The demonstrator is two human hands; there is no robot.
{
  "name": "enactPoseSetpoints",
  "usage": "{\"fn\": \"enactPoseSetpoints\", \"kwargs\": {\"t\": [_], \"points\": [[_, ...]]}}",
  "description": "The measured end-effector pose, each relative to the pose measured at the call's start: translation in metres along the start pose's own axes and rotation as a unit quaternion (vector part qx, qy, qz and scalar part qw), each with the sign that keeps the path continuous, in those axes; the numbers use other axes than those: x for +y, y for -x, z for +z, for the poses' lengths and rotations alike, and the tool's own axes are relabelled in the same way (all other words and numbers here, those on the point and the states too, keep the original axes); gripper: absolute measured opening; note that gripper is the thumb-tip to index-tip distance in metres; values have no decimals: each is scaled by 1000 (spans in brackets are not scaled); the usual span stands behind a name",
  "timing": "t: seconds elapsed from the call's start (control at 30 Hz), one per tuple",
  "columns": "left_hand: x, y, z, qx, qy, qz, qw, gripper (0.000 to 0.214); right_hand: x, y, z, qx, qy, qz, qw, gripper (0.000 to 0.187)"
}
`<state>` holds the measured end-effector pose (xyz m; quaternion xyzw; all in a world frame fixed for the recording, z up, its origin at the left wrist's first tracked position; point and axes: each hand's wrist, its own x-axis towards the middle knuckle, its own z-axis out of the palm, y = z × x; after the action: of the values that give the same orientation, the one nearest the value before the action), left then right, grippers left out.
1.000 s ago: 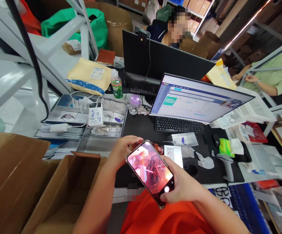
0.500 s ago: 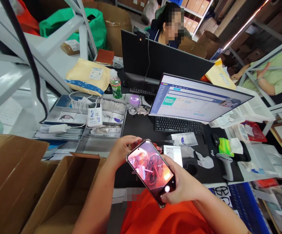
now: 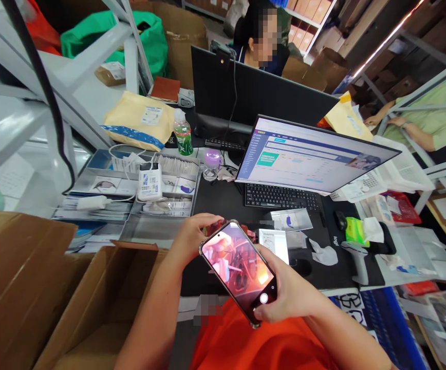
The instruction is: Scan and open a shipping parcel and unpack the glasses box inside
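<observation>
Right grip (image 3: pixel 290 289) around phone (image 3: pixel 238 264) (closed)

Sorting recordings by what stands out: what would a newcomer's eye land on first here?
First, the smartphone glowing pink and orange in the right hand, at the lower middle. Then the lit computer monitor, on the desk beyond it, and the open cardboard box at lower left.

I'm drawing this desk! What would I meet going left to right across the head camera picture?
Open cardboard box, left hand, phone, right hand, handheld scanner, red tray.
</observation>
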<state>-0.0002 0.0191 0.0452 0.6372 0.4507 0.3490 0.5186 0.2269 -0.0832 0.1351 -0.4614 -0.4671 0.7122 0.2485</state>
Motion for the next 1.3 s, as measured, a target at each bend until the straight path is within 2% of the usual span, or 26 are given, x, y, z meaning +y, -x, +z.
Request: {"fn": "enactPoseSetpoints", "kwargs": {"t": [0.37,0.6,1.03,1.17,1.3], "points": [[2,1,1,15,-3,9,1000,32,5,3,-3,-12,-58,11,998,89],[2,-1,1,15,-7,12,1000,34,7,4,-7,5,-4,20,1000,93],[-5,-2,2,19,-28,15,999,34,6,5,-7,4,-1,-20,1000,83],[-4,-2,2,17,-44,8,999,29,7,4,-6,-16,-53,10,998,88],[-3,-1,0,15,-52,10,999,26,8,3,-5,-22,-82,5,996,88]]}}
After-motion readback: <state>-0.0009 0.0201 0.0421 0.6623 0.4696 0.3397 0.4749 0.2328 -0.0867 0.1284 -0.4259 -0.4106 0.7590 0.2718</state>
